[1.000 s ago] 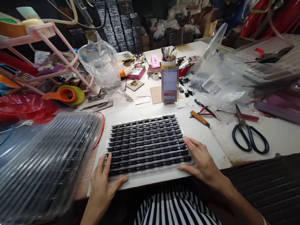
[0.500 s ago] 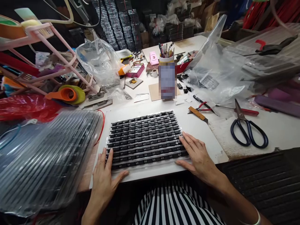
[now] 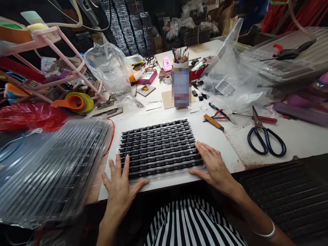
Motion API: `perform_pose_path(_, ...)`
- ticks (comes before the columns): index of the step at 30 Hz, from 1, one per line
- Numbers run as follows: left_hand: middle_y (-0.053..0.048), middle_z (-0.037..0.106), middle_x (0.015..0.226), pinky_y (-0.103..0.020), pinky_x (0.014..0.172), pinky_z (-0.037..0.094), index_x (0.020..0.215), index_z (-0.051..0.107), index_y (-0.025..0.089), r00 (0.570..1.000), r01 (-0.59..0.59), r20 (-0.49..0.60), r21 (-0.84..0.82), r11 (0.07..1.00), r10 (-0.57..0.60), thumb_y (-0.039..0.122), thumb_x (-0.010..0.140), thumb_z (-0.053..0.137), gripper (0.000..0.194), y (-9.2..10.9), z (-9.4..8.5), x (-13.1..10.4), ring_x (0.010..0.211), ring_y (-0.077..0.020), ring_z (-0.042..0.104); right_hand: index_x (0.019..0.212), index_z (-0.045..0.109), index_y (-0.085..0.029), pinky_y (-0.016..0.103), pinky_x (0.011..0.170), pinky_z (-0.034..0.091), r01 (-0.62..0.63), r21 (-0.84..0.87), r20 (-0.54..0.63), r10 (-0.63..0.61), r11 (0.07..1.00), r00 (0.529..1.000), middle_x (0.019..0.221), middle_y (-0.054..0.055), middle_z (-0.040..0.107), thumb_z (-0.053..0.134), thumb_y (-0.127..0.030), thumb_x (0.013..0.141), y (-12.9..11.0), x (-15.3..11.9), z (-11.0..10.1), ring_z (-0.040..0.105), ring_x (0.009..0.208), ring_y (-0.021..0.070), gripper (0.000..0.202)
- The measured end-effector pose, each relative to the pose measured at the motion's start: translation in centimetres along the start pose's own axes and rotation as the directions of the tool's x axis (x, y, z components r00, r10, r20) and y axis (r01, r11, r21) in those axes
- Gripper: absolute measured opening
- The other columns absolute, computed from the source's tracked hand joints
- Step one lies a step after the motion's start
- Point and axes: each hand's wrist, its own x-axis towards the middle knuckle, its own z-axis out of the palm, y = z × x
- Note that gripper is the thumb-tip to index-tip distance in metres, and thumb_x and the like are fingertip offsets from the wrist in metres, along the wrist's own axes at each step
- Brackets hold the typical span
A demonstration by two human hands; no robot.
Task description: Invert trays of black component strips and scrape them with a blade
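A clear plastic tray filled with rows of small black parts lies flat on a white board in front of me. My left hand rests at its front left corner, fingers spread, with the tips over the ends of the nearest rows. At the right edge lies my right hand, its fingers stretched out along the side and its thumb apart at the front corner. Neither hand is wrapped around the tray; both only touch it.
A stack of clear plastic trays stands at left below a pink rack. Scissors, pliers and a cutter with a brown handle lie at right. Plastic bags and a pen cup are farther back.
My left hand has shifted right and farther onto the tray's corner, its fingers now spread wider. My right hand stays at the right edge. The view has turned slightly.
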Motion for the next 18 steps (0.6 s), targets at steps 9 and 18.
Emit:
perform_pose_path(9, -0.019, 0.034, 0.148, -0.056, 0.112, 0.011, 0.143, 0.031, 0.01, 0.959, -0.282, -0.047, -0.034, 0.959, 0.28, 0.056, 0.088, 0.041, 0.073, 7.3, 1.3, 1.0, 0.139, -0.0323, 0.026, 0.151, 0.011, -0.015, 0.047, 0.097, 0.042, -0.027, 0.041, -0.004, 0.027, 0.999, 1.0, 0.138, 0.018, 0.046, 0.057, -0.05, 0.085, 0.0, -0.2, -0.1, 0.041, 0.128, 0.0297, 0.087)
perform_pose_path(18, -0.017, 0.033, 0.148, -0.056, 0.11, 0.021, 0.141, 0.037, 0.011, 0.925, -0.378, -0.028, 0.011, 0.926, 0.378, 0.045, 0.089, 0.048, 0.063, 11.3, 1.4, 1.3, 0.138, -0.0331, 0.028, 0.15, 0.017, -0.016, 0.048, 0.099, 0.042, -0.034, 0.057, -0.042, 0.036, 0.998, 0.998, 0.136, 0.017, 0.048, 0.06, -0.049, 0.083, 0.1, -0.3, 0.1, 0.042, 0.127, 0.0293, 0.086)
